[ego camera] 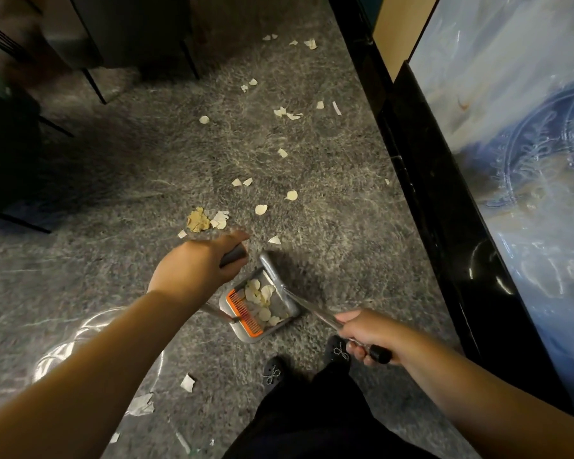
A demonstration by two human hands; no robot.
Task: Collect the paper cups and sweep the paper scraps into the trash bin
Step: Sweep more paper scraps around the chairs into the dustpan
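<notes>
Your left hand [193,265] is curled around a dark grey handle [234,254]; your fingers wrap it from below and are mostly hidden under the back of the hand. Which tool this handle belongs to, I cannot tell, because the hand covers the rest of it.

Your right hand [367,336] grips a thin metal handle [315,311] with a black end cap [380,355]; the fingers are closed tightly around it. This handle runs up and left to the grey dustpan [280,276], which stands on the floor between your two hands. The dustpan has an orange comb [246,314] along its near edge. Several pale paper scraps [262,298] lie inside the pan.

Many more scraps lie on the grey speckled floor [130,180]. A crumpled yellowish piece [198,220] is just beyond your left hand, with a white piece [220,219] beside it. Other small scraps are scattered farther away in a loose line toward the top. A few pieces [188,382] lie close to you, under your left forearm.

Your dark shoes [272,376] are just below the dustpan. At the right, a black glossy base [421,180] runs along the floor, with a blue and white panel [517,127] above it. Dark furniture legs [95,84] stand at the upper left.
</notes>
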